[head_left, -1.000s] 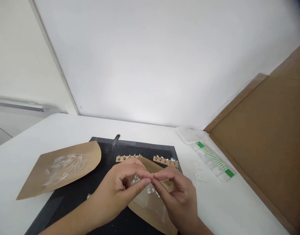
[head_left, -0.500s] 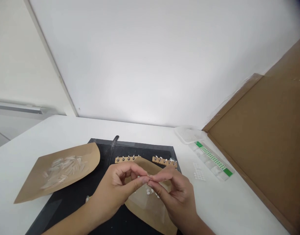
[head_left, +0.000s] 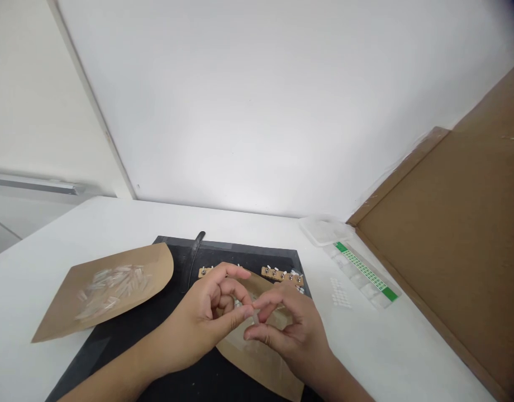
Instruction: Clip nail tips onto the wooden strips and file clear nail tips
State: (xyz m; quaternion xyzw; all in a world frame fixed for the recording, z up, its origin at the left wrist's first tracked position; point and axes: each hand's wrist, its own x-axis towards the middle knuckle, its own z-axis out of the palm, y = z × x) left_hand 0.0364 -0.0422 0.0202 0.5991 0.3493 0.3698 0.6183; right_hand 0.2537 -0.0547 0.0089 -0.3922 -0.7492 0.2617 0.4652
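At the centre, my left hand (head_left: 215,315) pinches a small clear tube (head_left: 256,318) between thumb and fingertips. My right hand (head_left: 290,319) meets it there: its index fingertip touches the left fingertips beside the tube, while its thumb stands apart below. Beneath both hands lies a brown paper sheet (head_left: 240,354), with small white pieces partly hidden by the fingers. Behind the hands are a brown strip (head_left: 282,276) with metal studs and small white pieces on it, and a second strip (head_left: 204,272), mostly covered by my left hand.
A brown paper sheet (head_left: 56,312) with a pile of clear tubes (head_left: 118,285) lies left, partly over the black mat (head_left: 127,357). A black curved tool (head_left: 196,248) crosses the mat's back edge. At right are a green-labelled clear box (head_left: 366,273), white pieces (head_left: 339,293) and a cardboard panel (head_left: 450,223).
My right thumb has moved away from the fingertips and down, and the clear tube now shows between the hands. My left index finger has lifted from the pinch.
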